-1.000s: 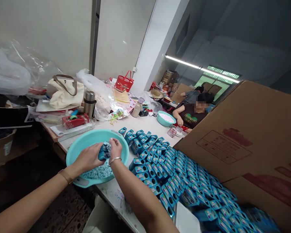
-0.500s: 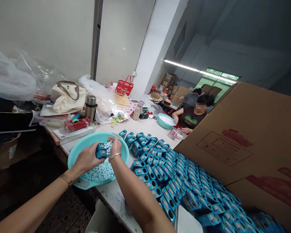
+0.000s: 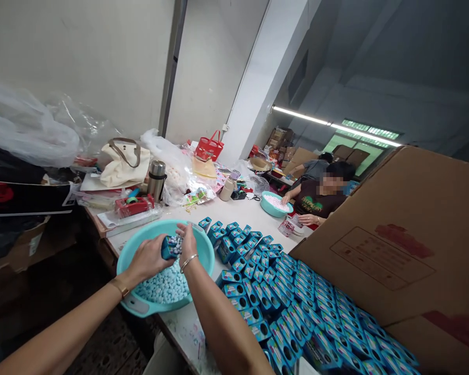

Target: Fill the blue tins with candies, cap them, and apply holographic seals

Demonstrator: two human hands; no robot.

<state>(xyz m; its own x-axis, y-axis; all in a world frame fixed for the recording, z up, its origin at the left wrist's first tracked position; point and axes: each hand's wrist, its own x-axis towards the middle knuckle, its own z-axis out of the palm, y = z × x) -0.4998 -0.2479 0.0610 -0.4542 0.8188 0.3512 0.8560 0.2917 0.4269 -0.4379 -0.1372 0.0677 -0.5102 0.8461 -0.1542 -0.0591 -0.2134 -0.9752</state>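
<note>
Over a teal basin (image 3: 203,249) of small pale-blue candies (image 3: 164,286), my left hand (image 3: 148,257) is closed round a small blue box (image 3: 167,248) heaped with candies. Against the box's far side my right hand (image 3: 187,241) rests with its fingers curled over the candies on top. A bracelet sits on each wrist. Many more small blue boxes (image 3: 281,297) stand packed in rows on the white table (image 3: 234,208), just right of the basin.
A large cardboard box (image 3: 406,245) fills the right side. Bags, a steel flask (image 3: 156,179), a red tape dispenser (image 3: 135,204) and plastic wrap crowd the table's left and back. A seated person (image 3: 320,195) works at the far end beside another teal basin (image 3: 274,204).
My view has shifted, so everything sits a little further right and lower. Both hands stay over the basin with the box; they lifted slightly.
</note>
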